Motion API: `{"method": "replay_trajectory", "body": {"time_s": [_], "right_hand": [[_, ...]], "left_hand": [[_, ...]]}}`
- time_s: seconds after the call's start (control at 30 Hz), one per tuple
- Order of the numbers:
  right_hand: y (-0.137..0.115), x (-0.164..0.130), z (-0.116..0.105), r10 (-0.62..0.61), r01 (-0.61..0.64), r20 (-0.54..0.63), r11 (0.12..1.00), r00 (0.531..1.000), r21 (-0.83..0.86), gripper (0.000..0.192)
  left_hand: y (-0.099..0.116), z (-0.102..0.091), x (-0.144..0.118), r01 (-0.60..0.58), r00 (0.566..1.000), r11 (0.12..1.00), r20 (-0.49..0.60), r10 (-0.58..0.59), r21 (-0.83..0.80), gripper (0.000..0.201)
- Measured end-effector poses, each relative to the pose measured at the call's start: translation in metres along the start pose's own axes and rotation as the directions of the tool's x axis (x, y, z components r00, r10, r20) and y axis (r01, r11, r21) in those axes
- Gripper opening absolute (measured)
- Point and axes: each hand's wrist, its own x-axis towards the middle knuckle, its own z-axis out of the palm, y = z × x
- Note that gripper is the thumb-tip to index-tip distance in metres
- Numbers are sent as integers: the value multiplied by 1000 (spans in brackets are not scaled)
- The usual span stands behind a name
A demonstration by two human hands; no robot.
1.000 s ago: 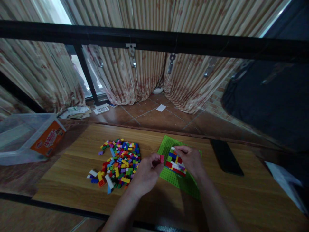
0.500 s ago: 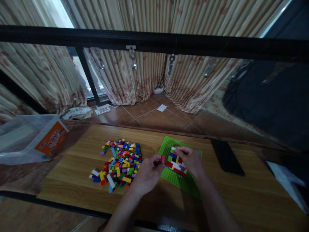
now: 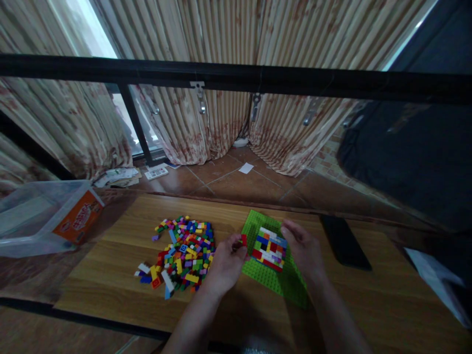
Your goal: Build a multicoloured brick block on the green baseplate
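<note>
A green baseplate (image 3: 258, 276) lies on the wooden table (image 3: 110, 260), carrying a flat patch of many-coloured bricks (image 3: 270, 248). My left hand (image 3: 224, 263) pinches a small red brick (image 3: 244, 240) at the baseplate's left edge. My right hand (image 3: 304, 248) rests against the right side of the brick patch, fingers partly curled, holding the plate. A heap of loose coloured bricks (image 3: 182, 248) sits just left of my left hand.
A clear plastic box with an orange label (image 3: 44, 216) stands at the far left. A black phone (image 3: 344, 241) lies right of the baseplate. White paper (image 3: 438, 285) hangs over the table's right end. A black rail (image 3: 236, 76) crosses in front of curtains.
My right hand has slid off the top of the brick patch to its right side, uncovering it. My left hand keeps the red brick by the plate's left edge. The view tilted slightly.
</note>
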Motion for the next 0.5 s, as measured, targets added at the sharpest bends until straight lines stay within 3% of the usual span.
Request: {"method": "replay_trajectory", "body": {"time_s": [0.1,0.17,0.3,0.4,0.5], "right_hand": [[-11,0,-13,-44,44,-116,999,992,0,38],[-18,-3,-15,-59,63,-93,997,994,43,34],[-27,-17,-8,-173,176,128,984,977,-9,25],[-30,-27,0,-266,306,338,950,903,-70,23],[-32,-32,4,-279,357,444,929,851,-101,25]], "left_hand": [[6,4,-1,41,999,998,-12,-41,-54,23],[11,7,-3,74,997,991,-27,-78,-112,22],[19,11,-6,135,989,961,-29,-147,-239,20],[20,13,-7,129,990,952,-19,-140,-278,18],[20,14,-7,119,992,950,4,-124,-288,16]]}}
